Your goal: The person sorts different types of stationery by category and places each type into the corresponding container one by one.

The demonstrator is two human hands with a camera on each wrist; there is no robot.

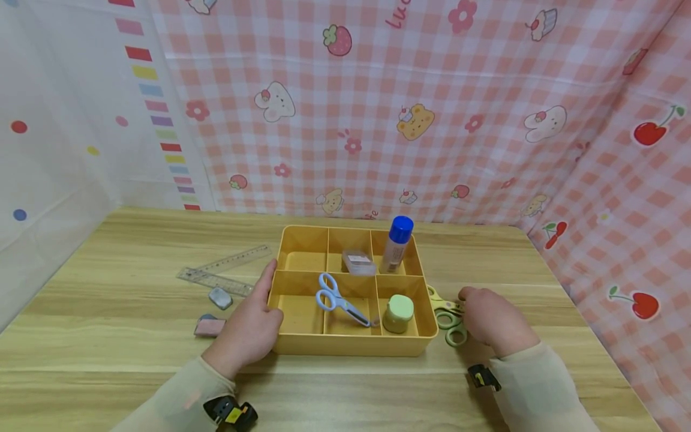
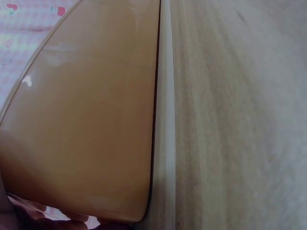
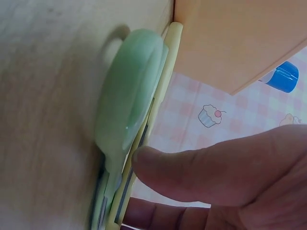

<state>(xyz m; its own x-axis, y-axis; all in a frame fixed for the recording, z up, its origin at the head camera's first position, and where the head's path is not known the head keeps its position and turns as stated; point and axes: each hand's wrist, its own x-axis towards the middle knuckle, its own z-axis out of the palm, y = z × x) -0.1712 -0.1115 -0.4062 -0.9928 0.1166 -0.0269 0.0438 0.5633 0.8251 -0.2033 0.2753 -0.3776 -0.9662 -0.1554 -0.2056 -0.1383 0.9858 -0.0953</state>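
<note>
My left hand [image 1: 251, 327] rests against the left side of a yellow divided organizer box [image 1: 351, 345], index finger stretched along the wall. At the box's right, my right hand [image 1: 493, 318] pinches a pair of yellow scissors [image 1: 439, 303], thumb on the near side and fingers behind. Green scissors [image 3: 127, 96] lie right beside the yellow ones. Blue scissors [image 1: 337, 300] lean across a front compartment of the box. A light green lidded jar [image 1: 398, 313] sits in the front right one. A glue stick with a blue cap [image 1: 398, 246] stands at the back right.
A small clear case [image 1: 358, 263] is in the box's back middle compartment. Left of the box lie a clear folding or paired ruler [image 1: 216, 273], a grey-blue eraser-like block [image 1: 220, 297] and a pink block [image 1: 209, 326]. Patterned cloth [image 1: 378, 120] hangs behind the table.
</note>
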